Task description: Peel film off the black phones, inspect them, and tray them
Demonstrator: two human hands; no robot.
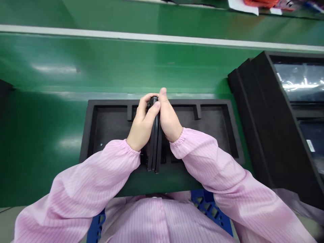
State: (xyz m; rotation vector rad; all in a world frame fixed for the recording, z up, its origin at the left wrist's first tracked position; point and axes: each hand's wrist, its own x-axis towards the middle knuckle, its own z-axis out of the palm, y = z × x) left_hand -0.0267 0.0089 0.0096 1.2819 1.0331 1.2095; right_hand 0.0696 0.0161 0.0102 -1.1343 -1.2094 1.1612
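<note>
Behind everything, a glossy green counter (50, 118), crossed by a white strip (162, 37), with an orange item (262, 3) (too cut off to identify) at the top edge. On the near part, a black foam tray (87, 131) with shallow compartments. Over the middle of the tray, on edge, a stack of slim black panels (155, 145); hard to tell whether resting on the foam or lifted clear of it. Left hand (143, 126) wrapped round the far part of the stack, with fingers closed on the left side and thumb along the top edge. Right hand (170, 119) laid along the right side, thumb raised; fingers hidden, so impossible to tell whether curled or straight. To the right, stacked foam trays (268, 128), with a glossy-faced panel (301, 79) in the upper compartment.

In hand, by the look of it: steadying the panels side by side between both hands. For any move from here, probably a need for even pressure from both sides, to keep the edges aligned and avoid letting one panel slip.
</note>
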